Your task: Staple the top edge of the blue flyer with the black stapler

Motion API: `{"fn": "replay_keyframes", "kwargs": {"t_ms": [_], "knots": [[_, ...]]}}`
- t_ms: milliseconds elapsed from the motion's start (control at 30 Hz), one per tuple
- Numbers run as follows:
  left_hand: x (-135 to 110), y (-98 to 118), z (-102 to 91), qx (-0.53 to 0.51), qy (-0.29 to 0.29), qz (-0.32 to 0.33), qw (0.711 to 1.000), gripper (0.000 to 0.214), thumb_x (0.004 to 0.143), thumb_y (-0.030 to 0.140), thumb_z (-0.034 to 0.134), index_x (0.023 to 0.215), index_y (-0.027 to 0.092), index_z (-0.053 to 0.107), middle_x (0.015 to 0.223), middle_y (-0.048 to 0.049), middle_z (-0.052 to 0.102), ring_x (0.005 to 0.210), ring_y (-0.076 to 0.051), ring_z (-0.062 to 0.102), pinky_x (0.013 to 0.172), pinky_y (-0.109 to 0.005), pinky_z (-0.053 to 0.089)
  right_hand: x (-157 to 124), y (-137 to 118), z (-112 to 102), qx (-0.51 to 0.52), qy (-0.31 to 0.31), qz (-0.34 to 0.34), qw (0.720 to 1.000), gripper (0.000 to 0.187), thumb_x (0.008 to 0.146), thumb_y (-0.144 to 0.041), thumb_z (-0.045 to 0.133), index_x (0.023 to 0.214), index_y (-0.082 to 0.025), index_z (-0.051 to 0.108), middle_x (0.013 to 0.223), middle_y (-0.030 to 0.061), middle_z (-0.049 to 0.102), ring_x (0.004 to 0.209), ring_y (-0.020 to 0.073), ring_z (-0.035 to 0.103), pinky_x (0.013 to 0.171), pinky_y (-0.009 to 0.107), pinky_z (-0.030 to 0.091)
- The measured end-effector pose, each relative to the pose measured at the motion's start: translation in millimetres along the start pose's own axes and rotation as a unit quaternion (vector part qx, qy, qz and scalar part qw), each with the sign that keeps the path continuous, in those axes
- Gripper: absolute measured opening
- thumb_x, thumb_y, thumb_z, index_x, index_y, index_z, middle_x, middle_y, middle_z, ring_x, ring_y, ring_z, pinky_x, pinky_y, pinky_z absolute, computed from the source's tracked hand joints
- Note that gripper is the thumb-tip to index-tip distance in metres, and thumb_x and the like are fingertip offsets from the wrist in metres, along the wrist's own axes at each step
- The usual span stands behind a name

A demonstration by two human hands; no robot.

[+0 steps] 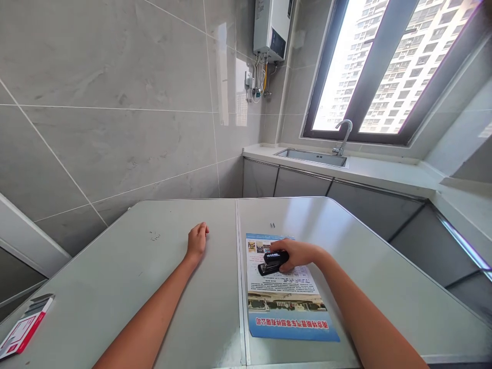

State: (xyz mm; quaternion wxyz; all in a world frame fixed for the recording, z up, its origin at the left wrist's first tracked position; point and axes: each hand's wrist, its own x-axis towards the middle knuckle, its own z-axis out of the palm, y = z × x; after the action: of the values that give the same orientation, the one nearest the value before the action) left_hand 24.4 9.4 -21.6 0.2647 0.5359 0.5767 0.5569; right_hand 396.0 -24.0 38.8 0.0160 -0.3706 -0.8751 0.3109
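Note:
My right hand [295,253] is closed around a black stapler [272,262], holding it just over the upper part of a printed flyer [286,294] with blue borders. The flyer lies flat on the grey table [115,287], right of the table's centre seam. My left hand [197,240] rests on the tabletop left of the seam, fingers curled loosely, holding nothing. A small strip of staples [272,225] lies on the table just beyond the flyer.
A red and white booklet [23,328] sits at the table's near left corner. Beyond the table run a counter with a sink [313,156] and tap [343,134] under a window. A water heater [272,28] hangs on the tiled wall.

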Motion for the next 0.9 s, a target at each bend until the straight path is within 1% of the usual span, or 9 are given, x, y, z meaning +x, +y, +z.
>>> {"fn": "replay_keyframes", "kwargs": {"t_ms": [200, 300, 367, 400, 433, 467, 533, 667, 900], "knots": [[-0.1, 0.0, 0.4, 0.003, -0.012, -0.009, 1.000, 0.039, 0.098, 0.044, 0.043, 0.066, 0.021, 0.047, 0.066, 0.0004, 0.049, 0.060, -0.015, 0.042, 0.057, -0.027, 0.033, -4.6, 7.3, -4.9, 0.036, -0.013, -0.001, 0.999, 0.054, 0.067, -0.040, 0.085, 0.116, -0.023, 0.071, 0.109, 0.0025, 0.070, 0.093, 0.0211, 0.062, 0.076, 0.026, 0.043], [-0.5, 0.8, 0.5, 0.008, -0.015, -0.008, 1.000, 0.039, 0.097, 0.043, 0.042, 0.065, 0.022, 0.046, 0.066, 0.0001, 0.049, 0.062, -0.016, 0.043, 0.059, -0.027, 0.034, -10.5, 25.9, -11.7, 0.094, -0.010, -0.022, 0.995, 0.065, 0.066, -0.050, 0.086, 0.122, -0.024, 0.068, 0.112, 0.0039, 0.070, 0.094, 0.0216, 0.062, 0.077, 0.027, 0.045], [-0.4, 1.1, 0.5, 0.012, -0.017, -0.009, 1.000, 0.039, 0.097, 0.043, 0.042, 0.064, 0.022, 0.045, 0.066, -0.0002, 0.048, 0.062, -0.016, 0.044, 0.059, -0.028, 0.034, -16.2, 51.0, -15.7, 0.112, 0.064, 0.000, 0.992, 0.052, 0.077, -0.057, 0.075, 0.113, -0.021, 0.070, 0.104, 0.0044, 0.071, 0.089, 0.0203, 0.061, 0.076, 0.027, 0.046], [-0.2, 1.0, 0.5, 0.016, -0.018, -0.012, 1.000, 0.039, 0.096, 0.044, 0.042, 0.064, 0.022, 0.045, 0.066, -0.0004, 0.048, 0.062, -0.016, 0.044, 0.059, -0.028, 0.034, -19.1, 66.1, -16.6, 0.092, 0.139, 0.047, 0.985, 0.044, 0.084, -0.060, 0.065, 0.098, -0.019, 0.071, 0.093, 0.0039, 0.070, 0.083, 0.0190, 0.060, 0.073, 0.027, 0.045], [0.1, 0.7, 0.5, 0.021, -0.019, -0.016, 0.999, 0.039, 0.096, 0.044, 0.042, 0.063, 0.022, 0.046, 0.065, -0.0006, 0.049, 0.062, -0.016, 0.044, 0.058, -0.028, 0.033, -21.8, 81.5, -16.7, 0.048, 0.228, 0.123, 0.965, 0.044, 0.088, -0.061, 0.057, 0.083, -0.019, 0.069, 0.081, 0.0031, 0.067, 0.076, 0.0177, 0.056, 0.069, 0.027, 0.042], [0.5, 0.4, 0.5, 0.026, -0.019, -0.019, 0.999, 0.039, 0.096, 0.044, 0.043, 0.063, 0.022, 0.047, 0.065, -0.0008, 0.049, 0.062, -0.017, 0.044, 0.058, -0.028, 0.033, -23.9, 96.2, -15.7, -0.005, 0.311, 0.207, 0.927, 0.045, 0.089, -0.059, 0.054, 0.072, -0.019, 0.064, 0.071, 0.0023, 0.064, 0.071, 0.0167, 0.052, 0.066, 0.026, 0.040], [1.2, -0.6, 0.6, 0.035, -0.020, -0.025, 0.999, 0.040, 0.095, 0.044, 0.042, 0.063, 0.022, 0.048, 0.064, -0.0010, 0.050, 0.061, -0.017, 0.045, 0.057, -0.028, 0.032, -25.5, 120.4, -11.6, -0.044, 0.373, 0.287, 0.881, 0.040, 0.089, -0.049, 0.052, 0.062, -0.020, 0.055, 0.064, 0.0039, 0.059, 0.066, 0.0172, 0.047, 0.061, 0.028, 0.033], [1.8, -1.9, 1.2, 0.044, -0.024, -0.025, 0.998, 0.039, 0.095, 0.043, 0.043, 0.063, 0.022, 0.050, 0.062, -0.0004, 0.050, 0.060, -0.017, 0.045, 0.056, -0.028, 0.031, -17.0, 140.2, -0.7, -0.070, 0.396, 0.339, 0.850, 0.033, 0.087, -0.041, 0.051, 0.060, -0.021, 0.050, 0.066, 0.0057, 0.062, 0.064, 0.0180, 0.047, 0.058, 0.028, 0.027], [-0.8, 1.3, 1.3, 0.047, -0.032, -0.021, 0.998, 0.039, 0.095, 0.044, 0.041, 0.064, 0.022, 0.049, 0.062, 0.0006, 0.049, 0.059, -0.016, 0.045, 0.057, -0.027, 0.032, -5.4, 140.3, 4.0, -0.084, 0.389, 0.327, 0.857, 0.034, 0.089, -0.042, 0.050, 0.062, -0.022, 0.053, 0.069, 0.0054, 0.065, 0.066, 0.0189, 0.052, 0.058, 0.028, 0.028]]}}
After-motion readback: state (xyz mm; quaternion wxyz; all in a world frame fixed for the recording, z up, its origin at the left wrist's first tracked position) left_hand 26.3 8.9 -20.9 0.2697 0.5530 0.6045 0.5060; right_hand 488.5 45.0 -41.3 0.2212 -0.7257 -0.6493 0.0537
